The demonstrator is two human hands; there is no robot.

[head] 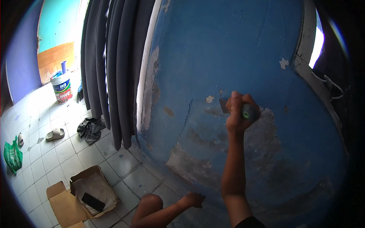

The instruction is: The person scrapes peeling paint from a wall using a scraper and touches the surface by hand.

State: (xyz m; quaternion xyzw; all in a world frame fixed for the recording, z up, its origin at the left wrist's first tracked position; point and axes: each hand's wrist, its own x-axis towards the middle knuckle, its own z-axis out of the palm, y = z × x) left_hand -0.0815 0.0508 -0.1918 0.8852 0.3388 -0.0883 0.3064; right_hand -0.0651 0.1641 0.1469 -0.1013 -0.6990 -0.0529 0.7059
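Note:
My right hand (pixel 242 112) grips the dark handle of a scraper (pixel 223 106), whose flat metal blade points left against the blue painted wall (pixel 228 51). The round handle end, with a green centre, faces me. Just left of the blade is a pale chipped spot (pixel 209 99), and a long crack (pixel 186 116) runs down from near it. Bare, rough patches show around and below the hand. My left hand (pixel 196 199) is low by the foot of the wall, beside my knee; its fingers are curled and dark, and whether it holds anything cannot be told.
An open cardboard box (pixel 94 188) with a black rectangular object (pixel 93 201) lies on the tiled floor. Grey curtains (pixel 119 71) hang at the wall's left edge. Farther off are a paint bucket (pixel 62 88), a slipper (pixel 55 134), a black plastic bag (pixel 89 129) and a green bag (pixel 13 155).

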